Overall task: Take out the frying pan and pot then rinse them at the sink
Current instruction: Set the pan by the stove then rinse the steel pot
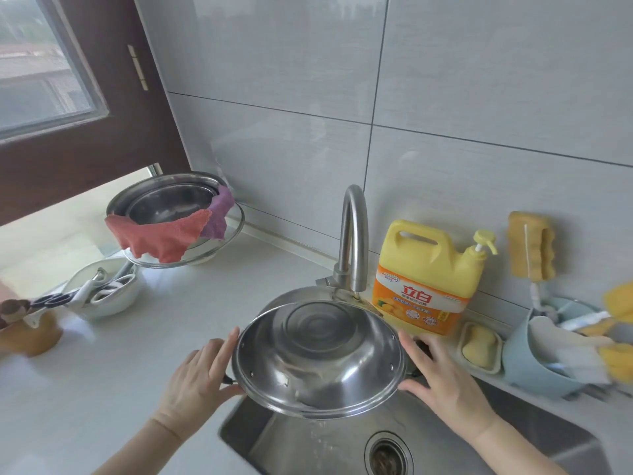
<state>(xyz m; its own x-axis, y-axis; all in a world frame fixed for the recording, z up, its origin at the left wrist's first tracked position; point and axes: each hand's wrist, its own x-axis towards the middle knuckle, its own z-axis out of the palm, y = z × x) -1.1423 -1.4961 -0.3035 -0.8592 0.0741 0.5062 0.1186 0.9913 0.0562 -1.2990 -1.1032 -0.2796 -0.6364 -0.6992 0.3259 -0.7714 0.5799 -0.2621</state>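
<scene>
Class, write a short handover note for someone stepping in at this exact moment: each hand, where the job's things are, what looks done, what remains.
Left hand: holds the left side of the pot, fingers mostly straight along the rim.
Right hand: holds the pot's right side the same way.
Pot: tipped, its inside facing the person, over the sink, just below the faucet. Water trickles from its lower rim.
Done: pot is out and seems rinsed, now draining.
Left: set the pot down; the frying pan is not in view, so its state is unknown.
</scene>
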